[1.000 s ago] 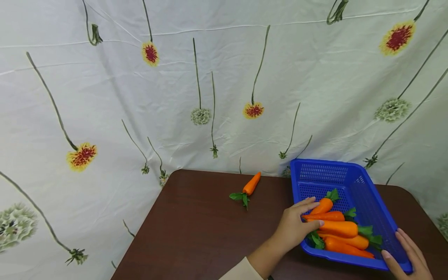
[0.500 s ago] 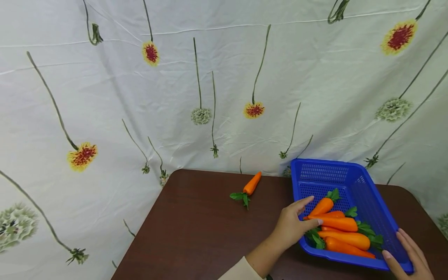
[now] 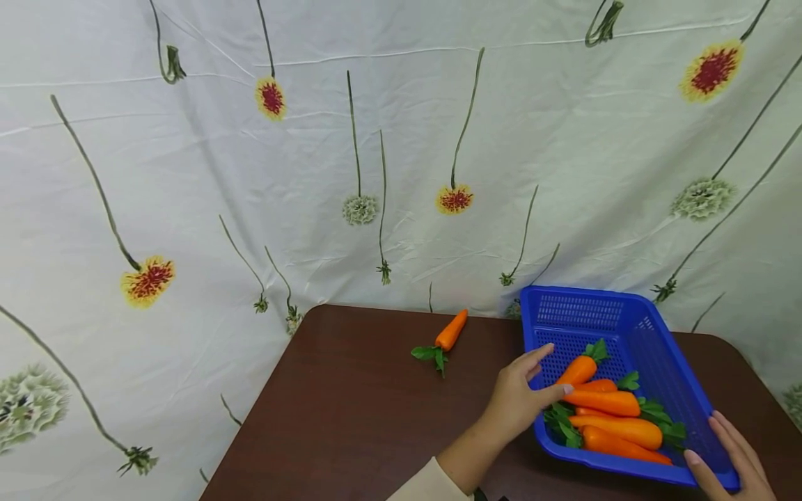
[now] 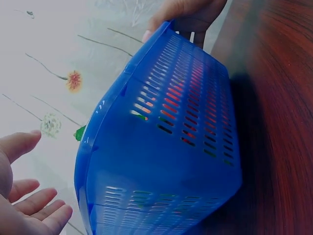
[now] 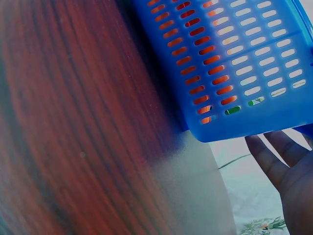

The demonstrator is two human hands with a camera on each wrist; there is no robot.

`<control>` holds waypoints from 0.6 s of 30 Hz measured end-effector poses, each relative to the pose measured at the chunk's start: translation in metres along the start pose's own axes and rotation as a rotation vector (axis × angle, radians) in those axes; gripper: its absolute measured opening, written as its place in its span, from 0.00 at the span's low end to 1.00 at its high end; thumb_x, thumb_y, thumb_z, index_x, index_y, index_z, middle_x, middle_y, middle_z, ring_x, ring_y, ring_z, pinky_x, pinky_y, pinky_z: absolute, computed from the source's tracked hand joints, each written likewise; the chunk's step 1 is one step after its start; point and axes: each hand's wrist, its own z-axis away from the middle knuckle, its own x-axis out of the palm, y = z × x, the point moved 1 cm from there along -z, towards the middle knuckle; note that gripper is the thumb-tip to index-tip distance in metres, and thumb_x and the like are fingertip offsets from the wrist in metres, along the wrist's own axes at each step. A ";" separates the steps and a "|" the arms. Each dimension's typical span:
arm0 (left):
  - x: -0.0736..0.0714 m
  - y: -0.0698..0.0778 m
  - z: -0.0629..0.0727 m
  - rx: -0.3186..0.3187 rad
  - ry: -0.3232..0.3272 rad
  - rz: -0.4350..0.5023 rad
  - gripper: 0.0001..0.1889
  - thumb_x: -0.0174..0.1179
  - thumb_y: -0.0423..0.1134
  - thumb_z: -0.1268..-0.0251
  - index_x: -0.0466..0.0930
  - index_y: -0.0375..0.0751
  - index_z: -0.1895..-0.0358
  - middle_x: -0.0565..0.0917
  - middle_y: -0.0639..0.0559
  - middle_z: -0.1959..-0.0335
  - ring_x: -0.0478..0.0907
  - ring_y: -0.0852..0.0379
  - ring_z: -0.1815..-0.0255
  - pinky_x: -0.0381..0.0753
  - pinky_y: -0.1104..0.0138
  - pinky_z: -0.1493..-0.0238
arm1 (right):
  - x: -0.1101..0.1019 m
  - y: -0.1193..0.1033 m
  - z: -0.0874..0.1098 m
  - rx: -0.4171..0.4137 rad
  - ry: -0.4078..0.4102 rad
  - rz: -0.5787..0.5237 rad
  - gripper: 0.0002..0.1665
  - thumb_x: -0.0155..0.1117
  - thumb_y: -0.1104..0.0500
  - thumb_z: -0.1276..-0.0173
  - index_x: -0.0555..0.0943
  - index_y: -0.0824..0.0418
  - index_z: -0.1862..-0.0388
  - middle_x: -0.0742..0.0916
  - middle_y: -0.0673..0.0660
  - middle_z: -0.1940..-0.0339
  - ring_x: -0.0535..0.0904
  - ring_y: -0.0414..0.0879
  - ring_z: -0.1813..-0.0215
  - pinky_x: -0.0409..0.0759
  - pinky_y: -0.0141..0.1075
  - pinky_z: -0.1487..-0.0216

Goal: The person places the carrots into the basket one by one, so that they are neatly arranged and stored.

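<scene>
Several orange carrots with green leafy tops lie in a blue perforated basket (image 3: 679, 369) on the right of the table in the head view; one carrot (image 3: 604, 401) is uppermost near the thumb. My left hand (image 3: 514, 400) is over the basket's left rim, thumb spread from the fingers and nothing held. In the left wrist view, this hand (image 4: 29, 205) shows loosely extended fingers beside the basket wall. My right hand (image 3: 736, 466) rests against the near right corner of the basket. The right wrist view shows straight fingertips of that hand (image 5: 293, 171) at the basket's wall.
A single carrot (image 3: 452, 330) lies near the back edge of the dark brown table (image 3: 351, 396), left of the basket. Behind the table hangs a white cloth (image 3: 301, 160) printed with flowers.
My left hand has drawn back leftward from the carrots, its fingers leaving the pile. The upper carrots have shifted slightly. My right hand stays at the basket's corner.
</scene>
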 end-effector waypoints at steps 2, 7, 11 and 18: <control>-0.002 0.001 -0.001 0.001 0.008 0.006 0.31 0.72 0.46 0.39 0.75 0.70 0.33 0.73 0.63 0.29 0.76 0.52 0.31 0.82 0.67 0.40 | 0.000 0.000 0.000 -0.004 -0.001 0.000 0.43 0.62 0.51 0.26 0.55 0.49 0.17 0.54 0.47 0.15 0.51 0.58 0.16 0.38 0.17 0.31; -0.006 0.002 -0.004 0.015 0.036 0.006 0.30 0.72 0.48 0.38 0.74 0.71 0.33 0.72 0.63 0.28 0.75 0.52 0.30 0.82 0.68 0.40 | 0.000 0.001 0.000 -0.002 -0.003 -0.001 0.43 0.62 0.51 0.26 0.55 0.48 0.17 0.54 0.45 0.15 0.51 0.57 0.16 0.39 0.15 0.33; -0.012 0.001 -0.010 0.047 0.069 0.015 0.31 0.71 0.46 0.37 0.74 0.65 0.31 0.73 0.61 0.28 0.74 0.53 0.29 0.78 0.65 0.33 | 0.000 0.000 0.000 0.008 -0.004 0.004 0.43 0.62 0.50 0.26 0.55 0.48 0.17 0.54 0.45 0.15 0.51 0.56 0.16 0.39 0.16 0.33; -0.031 -0.007 -0.025 0.095 0.214 -0.003 0.32 0.71 0.48 0.37 0.73 0.56 0.29 0.76 0.55 0.29 0.73 0.48 0.28 0.72 0.57 0.28 | -0.001 -0.002 0.000 0.013 0.001 0.001 0.44 0.62 0.50 0.27 0.55 0.48 0.17 0.54 0.46 0.15 0.50 0.55 0.15 0.38 0.17 0.31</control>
